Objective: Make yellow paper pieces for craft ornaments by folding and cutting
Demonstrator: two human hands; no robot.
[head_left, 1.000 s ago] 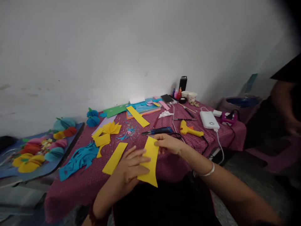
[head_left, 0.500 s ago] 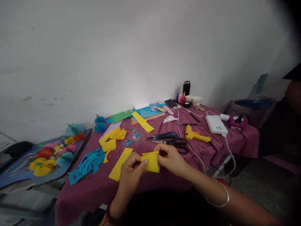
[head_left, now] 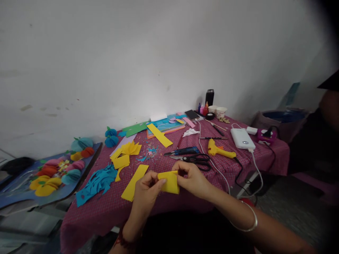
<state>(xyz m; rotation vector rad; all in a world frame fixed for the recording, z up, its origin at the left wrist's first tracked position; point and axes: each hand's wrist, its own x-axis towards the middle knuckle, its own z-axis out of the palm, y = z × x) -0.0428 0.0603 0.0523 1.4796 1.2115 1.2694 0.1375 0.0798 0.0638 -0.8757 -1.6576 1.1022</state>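
Note:
Between my two hands is a folded piece of yellow paper (head_left: 169, 183), held up near the table's front edge. My left hand (head_left: 148, 188) pinches its left side, thumb in front. At its upper right corner, my right hand (head_left: 189, 180) is closed on the paper between thumb and fingers. Left of my left hand lies a yellow paper strip (head_left: 135, 182). Black-handled scissors (head_left: 197, 160) and a blue utility knife (head_left: 185, 151) lie just beyond my right hand. Folded yellow pieces (head_left: 122, 161) and a pile of blue paper strips (head_left: 97, 181) rest farther left.
A yellow glue gun (head_left: 221, 151) and a white power bank (head_left: 242, 138) with trailing cables lie on the right. Coloured sheets (head_left: 169, 128), a phone (head_left: 192, 114), paper cups (head_left: 221, 112) and a black bottle (head_left: 209, 97) stand or lie at the back. Paper pumpkins (head_left: 82, 143) sit left.
The upper edges of the folded yellow paper, slightly apart before, now lie closer together. Both hands keep their hold in nearly the same place. The view has shifted slightly.

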